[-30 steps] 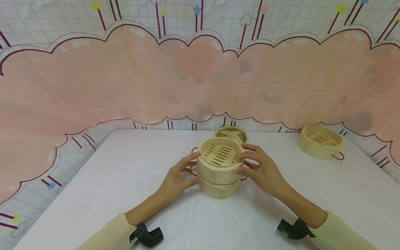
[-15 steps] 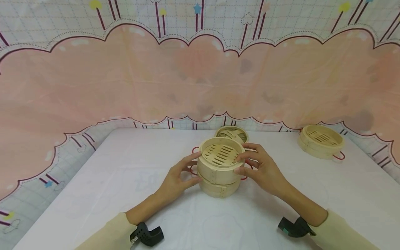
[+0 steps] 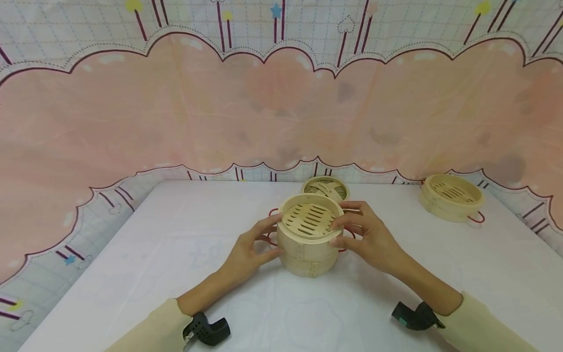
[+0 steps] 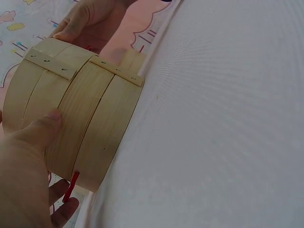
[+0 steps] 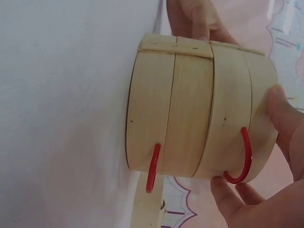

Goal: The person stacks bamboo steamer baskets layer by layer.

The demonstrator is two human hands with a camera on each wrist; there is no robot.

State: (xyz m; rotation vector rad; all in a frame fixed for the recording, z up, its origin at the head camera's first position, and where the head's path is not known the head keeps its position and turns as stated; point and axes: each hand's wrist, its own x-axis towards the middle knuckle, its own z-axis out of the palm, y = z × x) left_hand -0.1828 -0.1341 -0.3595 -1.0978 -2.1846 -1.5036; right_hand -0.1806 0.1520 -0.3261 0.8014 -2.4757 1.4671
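White tabletop point(image 3: 145, 244) on my feed, and mid-table the left hand point(image 3: 244, 252) grips the pale round bamboo steamer stack point(image 3: 308, 256) at nine o'clock, right hand point(image 3: 376, 239) pinching it at three!

No text, label, brand or number can be read in any of the three views. In the head view, pale marks point(image 3: 207, 250) on the white tabletop point(image 3: 132, 274), left of centre, and a small green patch point(image 3: 402, 322) on the black wrist device point(image 3: 415, 319), lower right, may be print, but neither is legible.
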